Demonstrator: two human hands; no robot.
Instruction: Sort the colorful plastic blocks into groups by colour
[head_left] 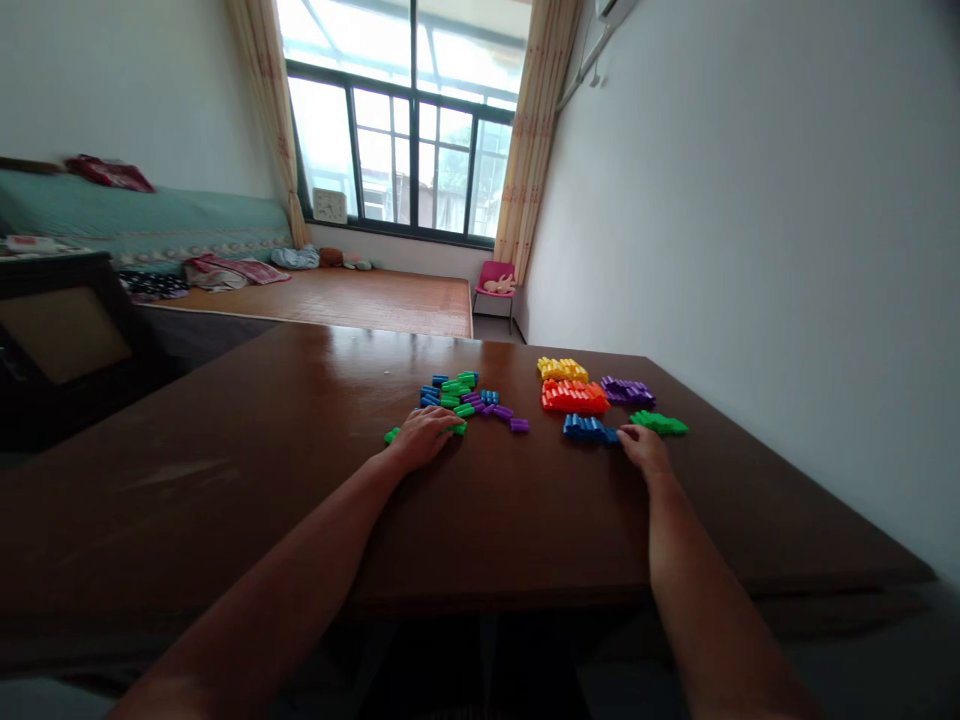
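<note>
My left hand (pixel 424 436) lies palm down at the near edge of a mixed pile, its fingers stretched over some green cylinders (pixel 459 428) that show on both sides of it. Blue cylinders (pixel 430 394) and purple cylinders (pixel 519 426) belong to the same loose pile. Over on the right, my right hand (pixel 645 448) has its fingertips pinched on a small blue cylinder (pixel 613 436) at the right end of the blue group (pixel 583 428). Just behind that hand is a green group (pixel 660 423). What lies beneath my left palm is hidden.
Orange pieces (pixel 575 397), yellow pieces (pixel 562 369) and purple pieces (pixel 628 391) form separate groups beyond the blue one. All rest on a brown table (pixel 480 520). A white wall (pixel 787 250) runs along the right. Past the table's far edge is a low bed platform (pixel 375 298).
</note>
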